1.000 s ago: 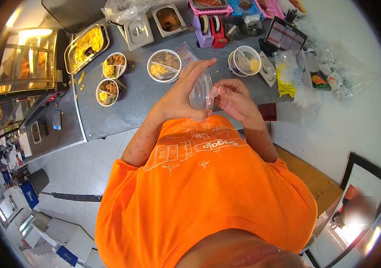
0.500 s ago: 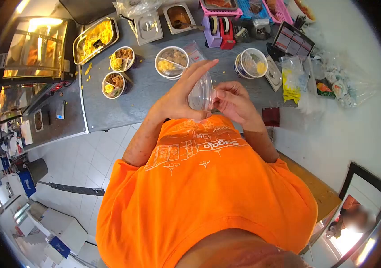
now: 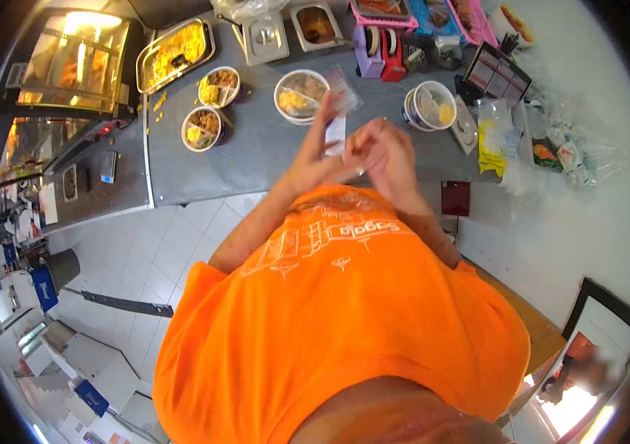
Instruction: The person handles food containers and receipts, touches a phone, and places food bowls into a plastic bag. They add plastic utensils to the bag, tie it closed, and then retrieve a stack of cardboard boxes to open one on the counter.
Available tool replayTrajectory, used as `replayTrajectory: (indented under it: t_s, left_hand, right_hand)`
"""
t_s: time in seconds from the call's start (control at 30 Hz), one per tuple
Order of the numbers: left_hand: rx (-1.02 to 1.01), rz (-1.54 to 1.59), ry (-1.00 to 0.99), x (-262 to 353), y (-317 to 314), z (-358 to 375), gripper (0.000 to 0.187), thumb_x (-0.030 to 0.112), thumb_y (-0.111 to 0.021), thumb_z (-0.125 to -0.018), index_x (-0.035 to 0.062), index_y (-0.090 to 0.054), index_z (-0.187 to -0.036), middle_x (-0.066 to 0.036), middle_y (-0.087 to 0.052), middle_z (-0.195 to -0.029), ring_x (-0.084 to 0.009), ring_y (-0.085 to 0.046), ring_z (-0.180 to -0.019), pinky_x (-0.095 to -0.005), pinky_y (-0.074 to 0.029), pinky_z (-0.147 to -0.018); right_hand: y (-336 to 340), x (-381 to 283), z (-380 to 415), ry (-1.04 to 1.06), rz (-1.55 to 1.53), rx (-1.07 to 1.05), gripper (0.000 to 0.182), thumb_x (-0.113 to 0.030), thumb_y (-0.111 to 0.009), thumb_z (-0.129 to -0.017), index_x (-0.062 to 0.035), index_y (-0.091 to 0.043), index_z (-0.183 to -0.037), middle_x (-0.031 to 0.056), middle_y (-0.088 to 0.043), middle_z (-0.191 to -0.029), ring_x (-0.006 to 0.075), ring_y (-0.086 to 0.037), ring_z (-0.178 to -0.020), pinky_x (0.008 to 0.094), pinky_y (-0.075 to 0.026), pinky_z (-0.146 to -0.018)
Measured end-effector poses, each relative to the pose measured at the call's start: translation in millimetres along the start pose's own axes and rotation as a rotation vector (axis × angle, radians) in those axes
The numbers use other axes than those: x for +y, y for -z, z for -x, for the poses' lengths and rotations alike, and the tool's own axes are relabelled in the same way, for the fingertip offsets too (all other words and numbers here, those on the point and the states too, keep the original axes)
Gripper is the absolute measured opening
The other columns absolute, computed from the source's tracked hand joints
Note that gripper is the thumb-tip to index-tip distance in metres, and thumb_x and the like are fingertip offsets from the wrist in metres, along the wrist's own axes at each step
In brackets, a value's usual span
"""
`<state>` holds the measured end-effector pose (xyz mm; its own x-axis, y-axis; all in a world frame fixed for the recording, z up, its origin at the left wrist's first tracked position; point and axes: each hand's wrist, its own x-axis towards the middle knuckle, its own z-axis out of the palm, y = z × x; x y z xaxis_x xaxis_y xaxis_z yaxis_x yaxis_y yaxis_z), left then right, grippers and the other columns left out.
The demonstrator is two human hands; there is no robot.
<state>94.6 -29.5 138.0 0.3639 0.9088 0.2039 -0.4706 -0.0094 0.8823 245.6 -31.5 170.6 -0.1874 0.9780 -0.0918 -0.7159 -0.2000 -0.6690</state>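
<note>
Just above the shirt, a clear plastic lid (image 3: 350,175) shows faintly, tilted nearly edge-on between both hands. My left hand (image 3: 313,159) grips its left side, index finger stretched upward. The fingers of my right hand (image 3: 385,155) are pinched together at its right side; the exact contact is blurred. Beyond them stands a covered bowl (image 3: 301,96) with yellow food and meat, beside a clear packet (image 3: 344,87) and a white paper strip (image 3: 336,135). Further right is another lidded bowl (image 3: 434,105). Two uncovered bowls, one nearer (image 3: 202,129) and one farther (image 3: 219,86), are at the left.
A metal tray (image 3: 207,55) of yellow food lies at the back left, near a lit glass warmer (image 3: 71,66). Steel pans (image 3: 265,38), tape dispensers (image 3: 368,52), a tablet (image 3: 491,70) and plastic bags (image 3: 492,137) line the grey counter (image 3: 256,159).
The lid has turned from a broad view to nearly edge-on. My right hand has lifted slightly with its fingers more curled. The counter's contents have shifted right and slightly down in view.
</note>
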Motion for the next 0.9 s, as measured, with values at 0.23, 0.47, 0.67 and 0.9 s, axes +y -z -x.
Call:
replayTrajectory:
  t_s: [0.23, 0.47, 0.67, 0.9]
  left_hand:
    - [-0.523, -0.294, 0.822, -46.5, 61.5, -2.5, 0.056, 0.027, -0.060, -0.087, 0.0004, -0.043, -0.134, -0.014, -0.054, -0.123, -0.0205, -0.050, -0.114, -0.0319, -0.038, -0.098]
    - [-0.421, -0.344, 0.848, -107.9, 83.3, -5.1, 0.058, 0.031, -0.064, -0.085, 0.0050, -0.045, -0.132, -0.014, -0.052, -0.125, -0.0221, -0.050, -0.116, -0.0317, -0.040, -0.096]
    - [-0.478, -0.451, 0.765, -126.5, 85.9, -21.9, 0.061, 0.029, -0.066, -0.082, 0.0045, -0.044, -0.133, -0.020, -0.047, -0.131, -0.0275, -0.051, -0.117, -0.0338, -0.040, -0.099]
    - [-0.865, -0.705, 0.769, -106.2, 37.9, -33.8, 0.060, 0.035, -0.064, -0.079, 0.0076, -0.049, -0.130, -0.016, -0.052, -0.128, -0.0292, -0.054, -0.114, -0.0349, -0.039, -0.100]
  right_hand:
    - [125.7, 65.4, -5.7, -0.441, 0.690, 0.379, 0.031, -0.034, -0.048, -0.094, -0.0078, -0.060, -0.105, 0.0067, -0.060, -0.108, 0.0197, -0.059, -0.084, 0.0302, -0.047, -0.073]
    - [223.0, 107.8, 2.3, -0.305, 1.005, 0.091, 0.043, -0.039, -0.051, -0.093, -0.0031, -0.059, -0.116, 0.0092, -0.060, -0.113, 0.0187, -0.059, -0.096, 0.0332, -0.047, -0.083]
    - [181.8, 61.3, 53.0, -0.413, 0.880, -0.103, 0.027, -0.018, -0.059, -0.090, -0.0015, -0.060, -0.111, 0.0085, -0.064, -0.103, 0.0143, -0.061, -0.094, 0.0273, -0.048, -0.082]
    - [156.5, 16.0, 28.3, -0.276, 0.918, -0.073, 0.025, -0.007, -0.058, -0.087, -0.0012, -0.060, -0.111, 0.0129, -0.063, -0.105, 0.0175, -0.062, -0.097, 0.0296, -0.048, -0.086]
